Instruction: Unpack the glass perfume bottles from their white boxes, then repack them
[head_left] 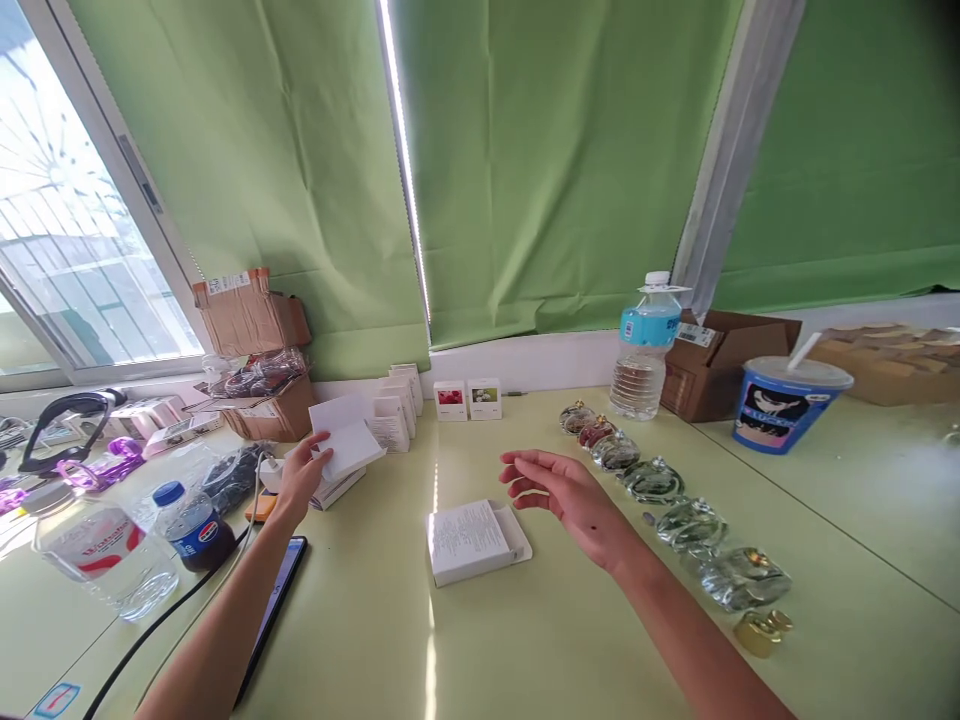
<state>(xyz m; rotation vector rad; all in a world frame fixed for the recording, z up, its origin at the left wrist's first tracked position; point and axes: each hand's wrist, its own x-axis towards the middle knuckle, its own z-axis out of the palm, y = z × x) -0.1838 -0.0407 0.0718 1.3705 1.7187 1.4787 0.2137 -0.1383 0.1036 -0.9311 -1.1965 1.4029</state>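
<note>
Left hand (298,474) pinches white card (351,452) between thumb and fingers, just over stack (342,489). Right hand (553,492) released, fingers loosely extended above table (382,640). White box (469,540) lies on table between hands, flap out at right. Glass bottles (655,481) row up beyond right hand; phone (282,578) beside left forearm.
</note>
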